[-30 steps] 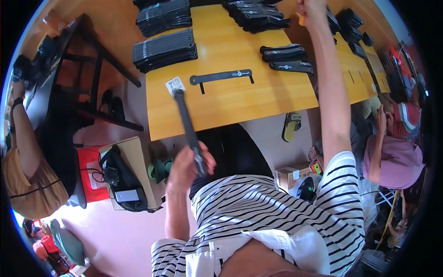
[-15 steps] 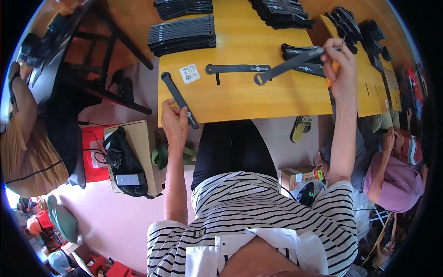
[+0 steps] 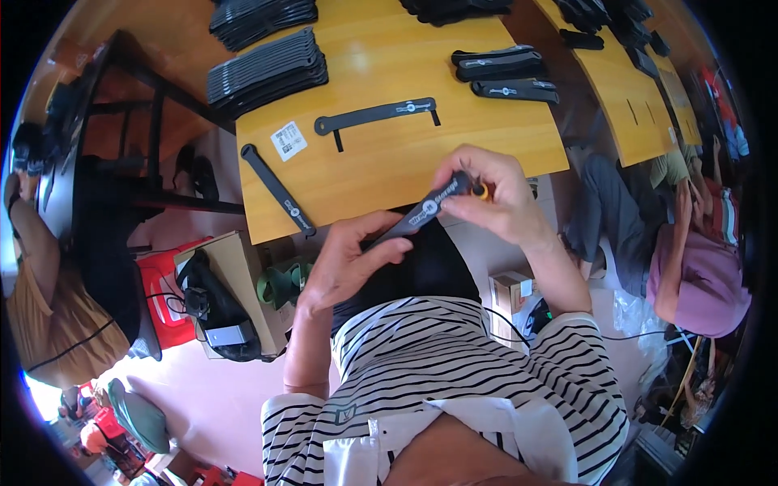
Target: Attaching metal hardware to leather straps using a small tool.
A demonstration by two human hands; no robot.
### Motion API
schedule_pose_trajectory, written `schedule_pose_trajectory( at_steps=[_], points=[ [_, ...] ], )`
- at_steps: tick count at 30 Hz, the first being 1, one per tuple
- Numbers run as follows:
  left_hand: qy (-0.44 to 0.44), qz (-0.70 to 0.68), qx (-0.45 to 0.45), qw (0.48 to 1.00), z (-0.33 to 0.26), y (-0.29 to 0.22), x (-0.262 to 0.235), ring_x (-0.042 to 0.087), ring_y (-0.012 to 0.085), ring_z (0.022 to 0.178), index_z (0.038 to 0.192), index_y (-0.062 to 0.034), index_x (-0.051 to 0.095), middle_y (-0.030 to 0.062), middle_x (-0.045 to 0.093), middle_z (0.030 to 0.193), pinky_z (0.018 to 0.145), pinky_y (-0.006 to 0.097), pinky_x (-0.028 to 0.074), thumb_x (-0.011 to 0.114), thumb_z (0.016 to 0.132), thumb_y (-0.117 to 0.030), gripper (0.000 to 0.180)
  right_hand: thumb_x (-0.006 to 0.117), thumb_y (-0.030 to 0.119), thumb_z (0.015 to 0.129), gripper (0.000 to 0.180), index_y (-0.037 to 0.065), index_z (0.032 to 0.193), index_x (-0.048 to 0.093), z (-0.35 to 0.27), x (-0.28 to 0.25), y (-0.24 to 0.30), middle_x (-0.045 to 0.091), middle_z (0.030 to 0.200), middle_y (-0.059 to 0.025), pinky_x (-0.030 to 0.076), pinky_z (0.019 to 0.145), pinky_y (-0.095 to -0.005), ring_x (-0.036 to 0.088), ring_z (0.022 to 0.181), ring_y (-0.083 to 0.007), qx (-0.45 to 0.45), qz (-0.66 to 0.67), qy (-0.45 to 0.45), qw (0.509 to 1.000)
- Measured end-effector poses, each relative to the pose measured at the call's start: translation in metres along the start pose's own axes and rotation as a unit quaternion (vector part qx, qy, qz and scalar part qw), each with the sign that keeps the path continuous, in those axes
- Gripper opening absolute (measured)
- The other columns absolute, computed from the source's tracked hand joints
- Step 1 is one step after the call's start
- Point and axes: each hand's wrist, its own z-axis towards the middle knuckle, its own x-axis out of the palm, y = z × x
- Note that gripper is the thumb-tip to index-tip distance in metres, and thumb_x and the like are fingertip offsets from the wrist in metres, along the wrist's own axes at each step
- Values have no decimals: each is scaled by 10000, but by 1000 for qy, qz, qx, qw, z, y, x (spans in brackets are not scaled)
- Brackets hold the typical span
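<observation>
In front of my lap, just off the table's near edge, I hold a dark grey strap (image 3: 422,212) with pale lettering, tilted up to the right. My left hand (image 3: 344,259) is closed round its lower end. My right hand (image 3: 502,198) pinches the upper end and also keeps a small orange-handled tool (image 3: 482,191) in its palm; the tool's kind is mostly hidden. One strap with a rounded, holed end (image 3: 374,116) lies crosswise on the table, over two short black marks. Another strap (image 3: 277,189) lies slanted at the table's left edge.
The yellow wooden table (image 3: 389,174) carries a neat strap stack (image 3: 266,73) at left, more bundles behind, and a few straps (image 3: 506,74) at right. A white label (image 3: 288,141) lies between. Below left stands a cardboard box (image 3: 243,271) with a black bag (image 3: 215,304). People sit on both sides.
My right hand has brought its strap down and left to my lap. My left hand has let go of the slanted strap and taken hold of this one. The view has shifted.
</observation>
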Motion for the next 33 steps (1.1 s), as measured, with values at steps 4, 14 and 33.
schedule_pose_trajectory(
  at_steps=[4, 14, 33],
  points=[
    [-20, -13, -81, 996, -4, 18, -19, 541, 65, 693, 961, 55, 594, 42, 604, 767, 657, 189, 435, 564, 864, -74, 164, 579, -20, 768, 249, -5, 1012, 533, 1, -13, -19, 624, 808, -68, 405, 546, -169, 546, 621, -46, 99, 10, -59, 993],
    [-177, -11, -99, 979, 11, 41, -56, 607, 106, 674, 943, 42, 620, 60, 634, 756, 621, 221, 509, 596, 847, -88, 163, 580, 94, 831, 161, -19, 946, 573, 10, -26, -65, 648, 731, -86, 278, 352, -144, 436, 376, -32, 200, 89, -106, 970],
    [-263, -62, -112, 956, 94, 71, -124, 613, 97, 598, 908, -1, 630, 52, 639, 734, 555, 191, 508, 634, 819, -69, 111, 673, 128, 782, 111, 32, 808, 624, 83, -74, -116, 577, 636, -11, 282, 363, -166, 403, 400, -21, 189, 74, -195, 960]
  ],
)
